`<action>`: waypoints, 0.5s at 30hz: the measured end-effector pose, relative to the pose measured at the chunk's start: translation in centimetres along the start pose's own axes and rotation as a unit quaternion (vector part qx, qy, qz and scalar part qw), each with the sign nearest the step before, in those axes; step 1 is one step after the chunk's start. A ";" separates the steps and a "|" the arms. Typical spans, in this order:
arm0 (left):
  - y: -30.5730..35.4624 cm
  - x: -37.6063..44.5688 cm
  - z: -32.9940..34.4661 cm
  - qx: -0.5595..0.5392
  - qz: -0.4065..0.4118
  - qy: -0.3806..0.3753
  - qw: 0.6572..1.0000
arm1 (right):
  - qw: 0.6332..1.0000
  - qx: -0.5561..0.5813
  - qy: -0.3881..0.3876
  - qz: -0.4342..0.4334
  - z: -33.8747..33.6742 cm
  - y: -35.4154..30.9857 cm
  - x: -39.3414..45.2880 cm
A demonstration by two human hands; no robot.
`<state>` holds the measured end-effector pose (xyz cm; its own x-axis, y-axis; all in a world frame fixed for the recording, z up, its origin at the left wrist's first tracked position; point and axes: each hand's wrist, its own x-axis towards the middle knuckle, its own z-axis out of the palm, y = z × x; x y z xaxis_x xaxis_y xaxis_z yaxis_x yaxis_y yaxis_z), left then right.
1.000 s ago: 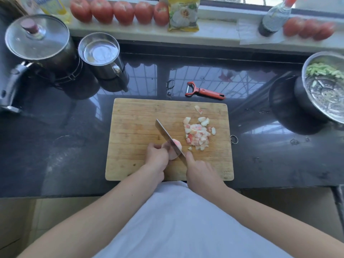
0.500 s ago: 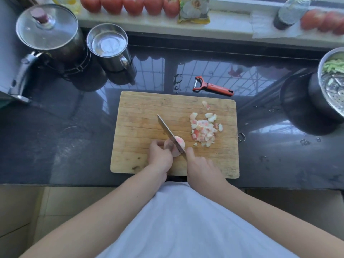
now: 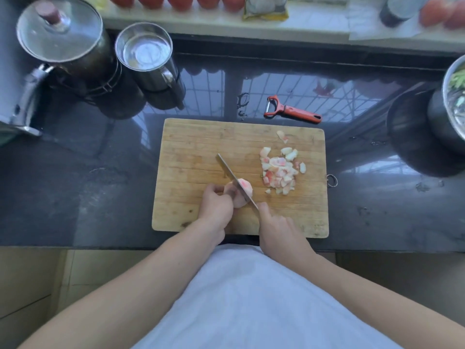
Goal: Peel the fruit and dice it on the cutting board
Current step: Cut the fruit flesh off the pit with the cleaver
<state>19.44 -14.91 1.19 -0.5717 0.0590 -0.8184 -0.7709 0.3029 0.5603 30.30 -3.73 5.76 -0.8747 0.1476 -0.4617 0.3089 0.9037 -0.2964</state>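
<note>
A wooden cutting board (image 3: 191, 147) lies on the dark counter. Near its front middle sits a pale pink peeled fruit piece (image 3: 240, 197). My left hand (image 3: 216, 205) holds that piece from the left with curled fingers. My right hand (image 3: 279, 227) grips the handle of a knife (image 3: 234, 176), index finger stretched along its spine. The blade runs diagonally up-left and sits in the top of the fruit piece. A heap of diced fruit (image 3: 280, 172) lies to the right on the board, with one stray bit (image 3: 281, 136) farther back.
A red peeler (image 3: 292, 112) lies behind the board. A lidded pot (image 3: 63, 39) and a steel cup (image 3: 146, 54) stand at the back left. A steel bowl (image 3: 453, 102) with greens is at the right edge. Tomatoes (image 3: 181, 1) line the windowsill.
The view has tilted down, so the board appears higher and nearer. The knife has stayed in the fruit piece, edging a little deeper; both hands keep their holds.
</note>
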 end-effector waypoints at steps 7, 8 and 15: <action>3.0 -1.6 -0.7 0.034 0.128 0.028 0.991 | 0.995 0.036 0.092 -0.004 -2.2 -1.1 0.6; 2.5 -0.8 -0.3 0.042 0.112 0.032 0.992 | 0.997 0.038 0.067 0.010 -1.6 -1.2 1.1; 0.4 2.0 0.6 0.062 0.073 0.050 0.994 | 0.997 0.062 0.039 0.023 0.7 -0.8 2.5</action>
<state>18.18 -14.16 -0.32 -0.7043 0.0171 -0.7097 -0.6410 0.4144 0.6461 28.10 -4.36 4.26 -0.8835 0.2220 -0.4125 0.3884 0.8393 -0.3803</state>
